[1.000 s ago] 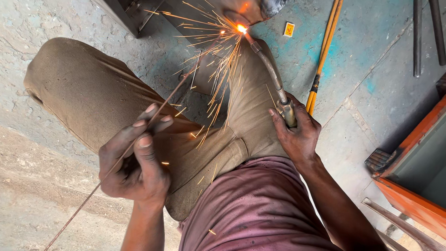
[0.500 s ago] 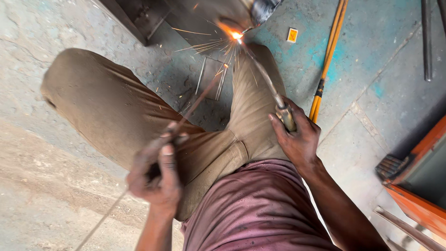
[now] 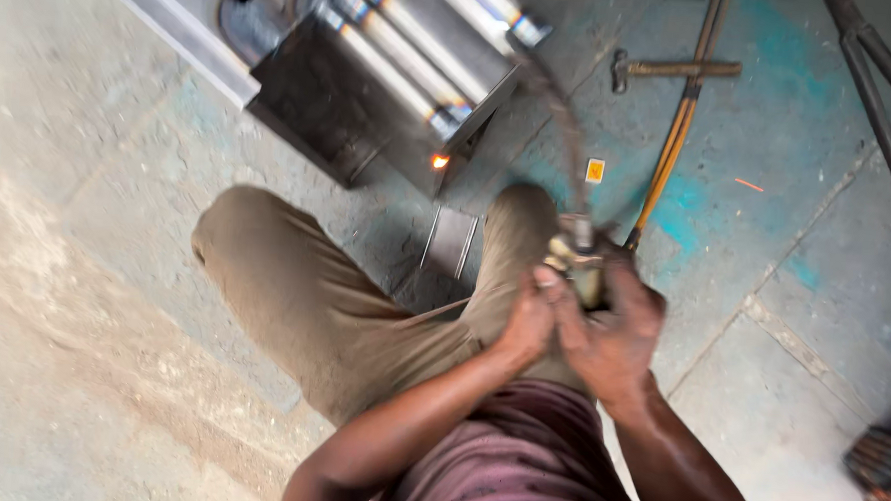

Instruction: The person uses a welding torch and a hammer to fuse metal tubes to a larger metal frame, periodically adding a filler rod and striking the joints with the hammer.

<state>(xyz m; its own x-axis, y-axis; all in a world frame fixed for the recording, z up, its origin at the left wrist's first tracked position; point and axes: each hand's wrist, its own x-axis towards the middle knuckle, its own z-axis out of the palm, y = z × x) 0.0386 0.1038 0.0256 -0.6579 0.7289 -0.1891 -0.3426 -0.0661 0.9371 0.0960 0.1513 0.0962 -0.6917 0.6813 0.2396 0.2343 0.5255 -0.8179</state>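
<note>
Seen from the head camera, looking down: the person squats on a concrete floor [image 3: 93, 295] with patches of blue-green paint, knees in khaki trousers [image 3: 333, 306] and a maroon shirt [image 3: 516, 464] at the bottom edge. Both hands are brought together in front of the right knee. The right hand [image 3: 612, 333] is wrapped around the handle of a welding torch [image 3: 577, 261], a blurred brass-and-dark grip that stands up out of the fist. The left hand [image 3: 528, 319] lies against it, its fingers closed on the same grip just below the top, so the two hands touch. From the top of the torch a dark, curved neck [image 3: 561, 125] arcs up toward a metal frame [image 3: 392, 88] made of shiny square tubes laid side by side. On the frame's lower corner a small orange spot [image 3: 438, 161] glows. A small flat piece of metal [image 3: 453, 241] stands on the floor between the frame and the knee. To the right, a yellow hose [image 3: 670, 150] runs across the floor, a hammer [image 3: 674, 68] lies across it near the top, and dark rods [image 3: 887, 110] slant along the right edge. A little yellow tag [image 3: 595, 170] lies beside the hose.
</note>
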